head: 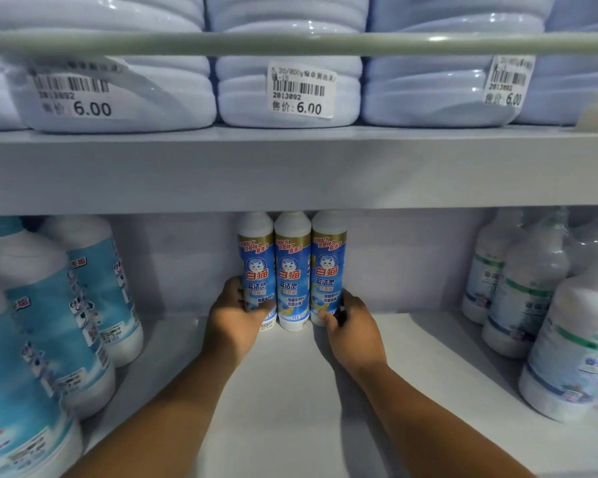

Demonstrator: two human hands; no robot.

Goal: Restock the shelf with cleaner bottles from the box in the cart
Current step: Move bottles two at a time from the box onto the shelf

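Three cleaner bottles (292,270) stand touching at the shelf's (290,391) back edge. The left hand (237,313) grips the left bottle and the right hand (347,319) grips the right one, probably squeezing the row tight.

Head view, close, facing shelf (290,391) interior

Two bare forearms reach in from the bottom edge — no sleeves, no watch, no gloves showing. The left hand (233,315) and the right hand (351,322) are bare too — no rings visible; the fingernails are short and unpainted.
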